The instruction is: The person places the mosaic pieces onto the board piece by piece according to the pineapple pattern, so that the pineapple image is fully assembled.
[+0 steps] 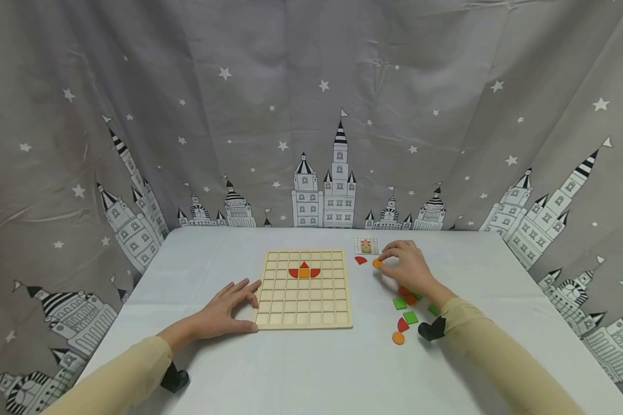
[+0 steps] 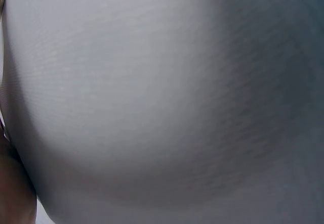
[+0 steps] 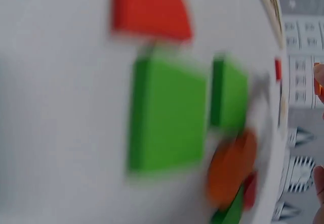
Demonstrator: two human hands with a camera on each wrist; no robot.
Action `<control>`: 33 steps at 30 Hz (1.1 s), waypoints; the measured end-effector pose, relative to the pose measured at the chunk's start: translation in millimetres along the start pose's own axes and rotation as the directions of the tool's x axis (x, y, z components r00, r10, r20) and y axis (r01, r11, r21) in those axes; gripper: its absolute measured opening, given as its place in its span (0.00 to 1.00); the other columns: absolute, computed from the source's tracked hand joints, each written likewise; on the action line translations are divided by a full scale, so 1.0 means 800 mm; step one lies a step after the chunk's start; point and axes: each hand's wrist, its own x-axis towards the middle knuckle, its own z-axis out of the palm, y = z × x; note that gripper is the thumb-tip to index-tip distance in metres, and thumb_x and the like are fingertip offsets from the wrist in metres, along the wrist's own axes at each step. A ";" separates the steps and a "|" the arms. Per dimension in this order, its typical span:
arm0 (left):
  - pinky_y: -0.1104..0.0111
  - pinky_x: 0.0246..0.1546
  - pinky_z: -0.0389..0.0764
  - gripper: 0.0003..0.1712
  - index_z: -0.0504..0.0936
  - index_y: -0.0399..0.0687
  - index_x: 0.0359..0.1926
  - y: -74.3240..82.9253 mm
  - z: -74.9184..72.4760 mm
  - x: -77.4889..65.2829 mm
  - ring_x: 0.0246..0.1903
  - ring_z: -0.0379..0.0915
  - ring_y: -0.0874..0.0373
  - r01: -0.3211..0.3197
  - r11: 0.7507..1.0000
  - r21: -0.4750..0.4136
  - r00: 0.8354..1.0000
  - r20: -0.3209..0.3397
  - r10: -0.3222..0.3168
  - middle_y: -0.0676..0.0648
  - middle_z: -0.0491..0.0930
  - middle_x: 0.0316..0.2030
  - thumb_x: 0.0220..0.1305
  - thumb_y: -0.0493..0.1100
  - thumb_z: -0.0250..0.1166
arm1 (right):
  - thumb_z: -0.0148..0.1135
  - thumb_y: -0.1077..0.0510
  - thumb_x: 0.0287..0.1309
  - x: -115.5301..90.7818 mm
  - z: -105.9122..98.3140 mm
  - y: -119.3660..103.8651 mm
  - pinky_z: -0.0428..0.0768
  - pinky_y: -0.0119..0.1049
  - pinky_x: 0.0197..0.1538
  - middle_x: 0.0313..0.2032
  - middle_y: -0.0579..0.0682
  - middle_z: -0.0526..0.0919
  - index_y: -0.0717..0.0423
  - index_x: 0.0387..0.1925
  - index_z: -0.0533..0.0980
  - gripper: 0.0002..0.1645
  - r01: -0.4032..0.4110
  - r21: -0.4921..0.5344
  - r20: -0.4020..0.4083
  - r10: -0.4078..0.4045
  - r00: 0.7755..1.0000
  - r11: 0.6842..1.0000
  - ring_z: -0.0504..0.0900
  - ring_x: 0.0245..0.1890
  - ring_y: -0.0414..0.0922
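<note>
Orange disc (image 1: 376,263), round and so without a long axis, is pinched between thumb and fingers of the right hand (image 1: 409,266), just beside the pattern card (image 1: 366,245); the grid board (image 1: 303,318) lies leftward of that grip, its left edge touched by the left hand (image 1: 223,311), fingers spread. No brand or writing is readable.

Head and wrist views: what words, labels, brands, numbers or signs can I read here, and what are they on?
None readable.
Small rectangular picture card: grid and coloured figure; any print is too small to read.
Pale square gridded board: no lettering visible.
Grey fabric curtain: castles, stars and flags, no lettering visible.
</note>
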 end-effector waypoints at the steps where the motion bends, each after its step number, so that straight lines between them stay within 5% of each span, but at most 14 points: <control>1: 0.41 0.76 0.34 0.24 0.75 0.67 0.45 0.000 0.000 0.000 0.78 0.41 0.39 0.002 1.000 0.001 1.000 0.001 -0.002 0.46 0.58 0.78 0.54 0.65 0.76 | 0.73 0.48 0.59 0.003 0.003 -0.007 0.64 0.60 0.68 0.53 0.52 0.80 0.49 0.39 0.88 0.11 0.013 0.007 0.004 -0.013 1.000 1.000 0.67 0.63 0.56; 17: 0.41 0.76 0.34 0.24 0.75 0.66 0.45 0.002 -0.001 0.000 0.78 0.40 0.38 0.009 1.000 -0.010 1.000 0.005 -0.009 0.46 0.57 0.78 0.54 0.65 0.76 | 0.75 0.46 0.55 0.040 0.082 -0.103 0.65 0.52 0.67 0.51 0.41 0.80 0.44 0.37 0.88 0.10 0.182 0.092 0.069 -0.188 0.980 0.979 0.69 0.59 0.48; 33: 0.41 0.76 0.33 0.24 0.75 0.67 0.45 -0.001 -0.001 0.000 0.79 0.40 0.38 0.008 1.000 -0.010 1.000 0.009 -0.008 0.46 0.57 0.78 0.55 0.66 0.75 | 0.72 0.42 0.60 0.044 0.126 -0.142 0.71 0.48 0.59 0.52 0.41 0.82 0.42 0.38 0.88 0.11 0.319 -0.039 0.127 -0.312 0.942 0.947 0.71 0.58 0.47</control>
